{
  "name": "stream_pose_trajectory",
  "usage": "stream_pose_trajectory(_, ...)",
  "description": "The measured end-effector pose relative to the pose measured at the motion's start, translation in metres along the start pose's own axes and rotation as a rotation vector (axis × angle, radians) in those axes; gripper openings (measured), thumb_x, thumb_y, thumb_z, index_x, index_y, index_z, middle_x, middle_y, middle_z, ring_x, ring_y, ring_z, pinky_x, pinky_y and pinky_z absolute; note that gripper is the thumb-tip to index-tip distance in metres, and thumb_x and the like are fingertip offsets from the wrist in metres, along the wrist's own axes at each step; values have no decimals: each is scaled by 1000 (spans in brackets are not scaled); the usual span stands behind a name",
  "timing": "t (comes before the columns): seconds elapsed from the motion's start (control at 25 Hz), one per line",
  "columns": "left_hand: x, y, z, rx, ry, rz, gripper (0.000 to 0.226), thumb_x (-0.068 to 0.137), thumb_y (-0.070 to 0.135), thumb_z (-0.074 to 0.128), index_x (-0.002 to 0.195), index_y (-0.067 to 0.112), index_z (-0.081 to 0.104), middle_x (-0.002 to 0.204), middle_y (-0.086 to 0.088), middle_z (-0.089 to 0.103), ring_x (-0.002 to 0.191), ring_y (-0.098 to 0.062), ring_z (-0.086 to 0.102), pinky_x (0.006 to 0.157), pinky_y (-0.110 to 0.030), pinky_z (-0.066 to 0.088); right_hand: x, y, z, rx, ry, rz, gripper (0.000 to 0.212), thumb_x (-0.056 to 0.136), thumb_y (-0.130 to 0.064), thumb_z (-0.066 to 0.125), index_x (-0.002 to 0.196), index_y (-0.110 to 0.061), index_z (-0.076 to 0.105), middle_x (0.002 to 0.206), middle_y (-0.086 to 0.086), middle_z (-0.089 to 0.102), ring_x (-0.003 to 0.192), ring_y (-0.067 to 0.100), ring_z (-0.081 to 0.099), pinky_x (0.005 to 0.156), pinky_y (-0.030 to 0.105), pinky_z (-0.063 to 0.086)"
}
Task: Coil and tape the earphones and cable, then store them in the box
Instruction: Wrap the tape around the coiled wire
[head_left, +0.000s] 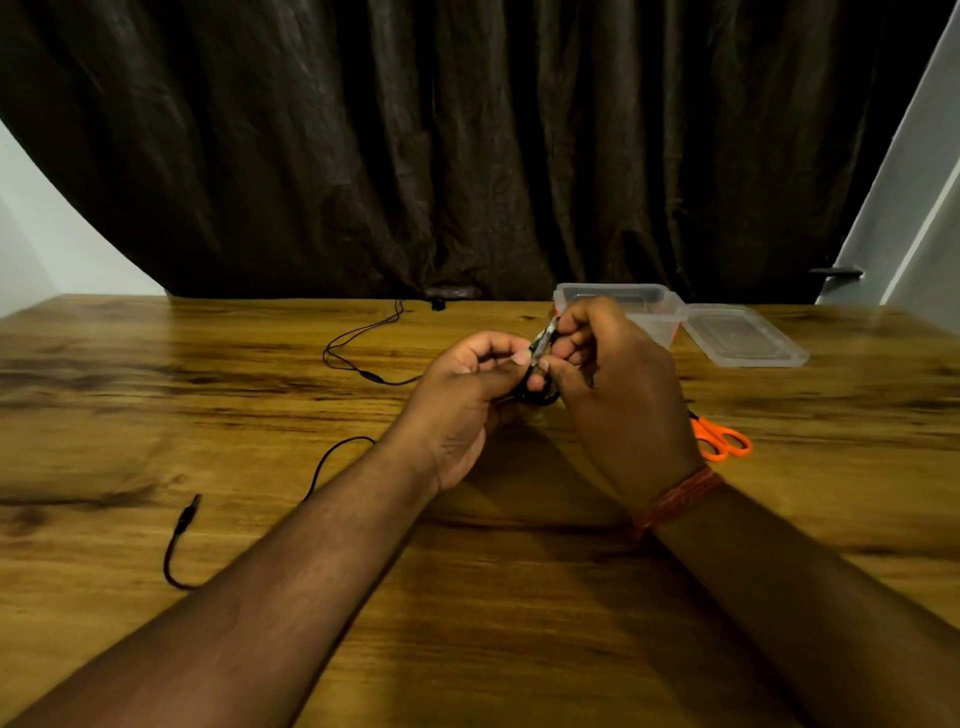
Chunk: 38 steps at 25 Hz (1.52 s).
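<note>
The hands (545, 374) cover most of a small dark coil (537, 397) held between them, so its make-up cannot be told. The right hand (618, 384) hides the near corner of the clear box (613, 296) and the blades of the orange scissors (722, 441). A black cable (332, 462) passes behind the left forearm (291, 571).

head-worn wide-angle view, facing forward and down, close over wooden table (208, 364), dark curtain (467, 130) behind
</note>
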<state>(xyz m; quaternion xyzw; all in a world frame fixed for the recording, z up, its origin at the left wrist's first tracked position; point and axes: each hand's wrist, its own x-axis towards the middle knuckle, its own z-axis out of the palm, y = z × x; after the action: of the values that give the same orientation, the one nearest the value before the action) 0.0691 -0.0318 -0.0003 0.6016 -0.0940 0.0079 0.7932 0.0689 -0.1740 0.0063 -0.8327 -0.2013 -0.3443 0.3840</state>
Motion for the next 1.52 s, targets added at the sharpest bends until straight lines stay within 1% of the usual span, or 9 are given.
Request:
stream_pose_trajectory(0.16,1,-2,1,5,9,19,12,96,5,53,97,11,63,78,-4,67,75,-12,64,84,-40,50,2,1,0,3,-1,33,25,83,-10,71,99,-20,54,77,-7,57,72,11,57,65,36,52)
stream_pose_trajectory(0.36,-2,-5,6,47,24,45,12,95,1,55,96,8,64,80,-5,66,73,-9,63,71,-23,53,2,2,1,65,1,68,23,86,-3,65,101,-17,54,74,-14,57,75,-2,61,62,14,50)
stream_pose_trajectory(0.52,-2,-5,7,31,37,52,13,94,-1,56,93,8,65,80,-3,67,71,-7,64,69,-19,55,2,2,1,155,-2,110,27,84,1,63,98,-18,52,76,-13,60,72,-8,62,59,6,45)
stream_pose_trajectory(0.76,-2,1,8,-50,105,48,16,95,-3,51,92,9,62,69,2,69,63,-4,65,66,-22,56,1,4,2,341,-45,241,26,85,2,59,100,-19,56,85,-4,69,77,6,68,67,23,56)
stream_pose_trajectory(0.96,0,-1,6,-104,117,-1,16,95,-1,52,95,10,64,73,1,70,69,-7,64,75,-30,54,-1,-1,3,258,-63,206,16,85,-3,65,90,-18,61,78,-10,64,69,-4,61,60,8,44)
stream_pose_trajectory(1.08,-1,-2,7,-91,105,-17,16,94,-2,53,94,9,65,76,-2,70,67,-6,65,76,-29,53,-1,-1,4,258,-80,243,12,85,-6,67,85,-17,64,71,-13,66,66,-9,62,57,5,43)
stream_pose_trajectory(1.24,1,-4,5,-56,90,-15,16,93,-2,55,90,10,65,72,-3,68,68,-9,64,75,-29,54,-2,1,3,334,-95,307,14,84,-5,68,82,-19,64,71,-5,69,69,5,68,63,25,57)
stream_pose_trajectory(1.36,2,-6,3,-19,58,9,13,92,-3,57,89,8,64,71,-3,68,70,-13,64,81,-37,56,-2,2,2,443,-108,382,17,84,3,64,83,-14,61,70,3,70,66,14,71,61,27,56)
stream_pose_trajectory(1.52,2,-6,4,38,66,61,14,90,-7,58,87,6,61,73,0,68,64,-10,66,69,-24,58,-3,1,0,648,-130,494,14,86,4,62,93,-8,57,75,14,73,72,24,72,70,34,59)
